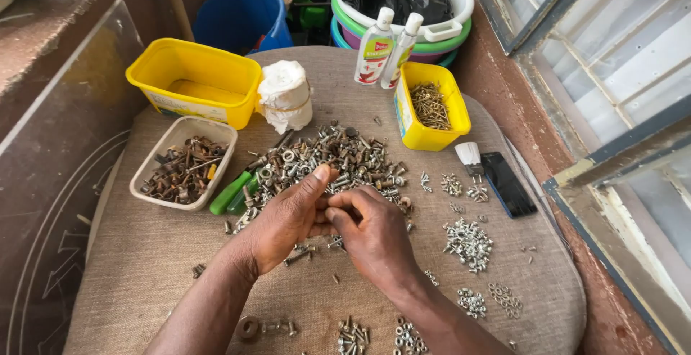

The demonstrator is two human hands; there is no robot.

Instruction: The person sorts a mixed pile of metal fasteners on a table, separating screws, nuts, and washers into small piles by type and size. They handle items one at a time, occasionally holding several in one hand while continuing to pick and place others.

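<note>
Both hands meet over the mixed pile of bolts and nuts (324,160) on the burlap-covered tabletop (144,254). The left hand (284,218) and right hand (371,232) press fingers together around a small piece, mostly hidden. Small sorted heaps of screws (468,240) lie to the right, kept apart by kind.

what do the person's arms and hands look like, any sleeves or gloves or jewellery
Both forearms come up from the bottom edge bare, with no sleeve showing in the frame. The left hand and the right hand wear no gloves. No watch, bracelet or ring is visible on the parts that show, and nothing is taped or marked on them.
</note>
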